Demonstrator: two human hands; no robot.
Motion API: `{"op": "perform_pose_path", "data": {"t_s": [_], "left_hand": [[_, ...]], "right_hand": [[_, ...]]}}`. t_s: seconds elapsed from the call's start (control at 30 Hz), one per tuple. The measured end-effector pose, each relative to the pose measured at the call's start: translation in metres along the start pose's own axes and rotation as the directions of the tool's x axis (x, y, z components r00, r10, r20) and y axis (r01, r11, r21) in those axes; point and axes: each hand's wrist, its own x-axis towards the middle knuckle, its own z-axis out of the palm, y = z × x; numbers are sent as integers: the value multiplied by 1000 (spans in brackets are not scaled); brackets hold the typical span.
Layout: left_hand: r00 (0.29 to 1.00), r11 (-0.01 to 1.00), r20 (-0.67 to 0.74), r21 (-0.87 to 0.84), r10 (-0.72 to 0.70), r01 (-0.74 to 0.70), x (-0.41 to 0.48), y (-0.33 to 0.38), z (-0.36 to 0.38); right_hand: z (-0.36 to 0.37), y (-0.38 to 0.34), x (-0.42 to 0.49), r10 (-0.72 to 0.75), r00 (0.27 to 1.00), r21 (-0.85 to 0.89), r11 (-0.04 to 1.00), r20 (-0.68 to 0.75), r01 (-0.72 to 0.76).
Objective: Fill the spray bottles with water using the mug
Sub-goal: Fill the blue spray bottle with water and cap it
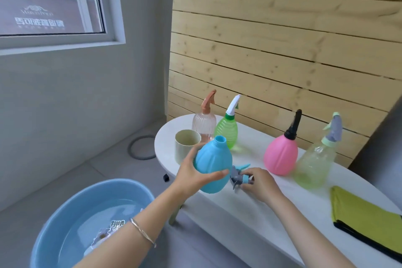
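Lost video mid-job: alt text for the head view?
The left hand holds an uncapped blue bottle at the white table; the right hand grips a loose spray head on it. Behind stand a mug and four capped spray bottles; a basin of water sits on the floor.

**Around the work area**

A white oval-ended tabletop (250, 209) stands against a wall of pale horizontal wooden planks (282, 39). Near its right end lies a folded yellow-green cloth with a black edge (365, 222). On the grey tiled floor (65, 180), a dark grey ring (130, 148) lies near the corner, and a small black object (166, 177) sits just beside the table's edge. A white-framed window (50, 0) is set in the plain grey wall (87, 93).
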Motion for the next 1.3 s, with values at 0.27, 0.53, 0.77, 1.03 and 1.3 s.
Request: {"op": "perform_pose_path", "data": {"t_s": [0.27,0.53,0.77,1.03,1.3], "left_hand": [[998,998,35,-6,-57,57,0,-15,38],[993,996,77,4,-87,87,8,-32,69],[992,997,104,23,-73,71,12,-33,75],[992,996,108,60,-70,63,16,-34,73],[991,996,125,83,-38,27,17,-38,72]], "right_hand": [[-70,-13,-14,80,956,802,566,-282,189],[-125,-50,-38,-2,935,935,9,-354,354],[-119,-65,-33,-54,932,928,-131,-359,350],[-80,-51,-24,-135,961,949,172,-243,264],[-57,-17,-27,-214,975,792,585,-60,177]]}}
